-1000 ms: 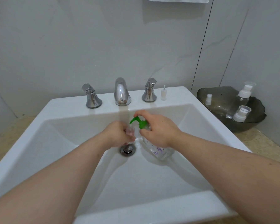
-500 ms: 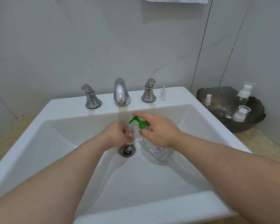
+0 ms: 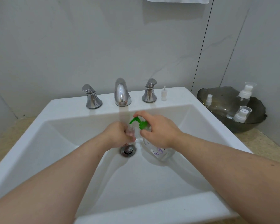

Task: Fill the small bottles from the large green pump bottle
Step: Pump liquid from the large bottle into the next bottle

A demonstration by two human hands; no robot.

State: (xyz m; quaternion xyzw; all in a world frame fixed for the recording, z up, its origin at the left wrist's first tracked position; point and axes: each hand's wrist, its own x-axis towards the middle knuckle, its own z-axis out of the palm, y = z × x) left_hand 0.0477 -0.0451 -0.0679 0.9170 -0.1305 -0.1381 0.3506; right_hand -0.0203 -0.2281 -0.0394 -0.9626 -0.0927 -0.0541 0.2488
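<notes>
Head view — white sink, grey wall — left fingers clamp small bottle, right fingers grip pump bottle.

Head view, down over sink

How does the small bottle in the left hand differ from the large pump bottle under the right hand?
The small bottle is slim and much smaller; the large pump bottle is wide. The small bottle shows no cap, while the large pump bottle carries a green pump. The left hand holds the small bottle over the drain; the large pump bottle stands in the sink, gripped by the right hand. Both are clear.
</notes>
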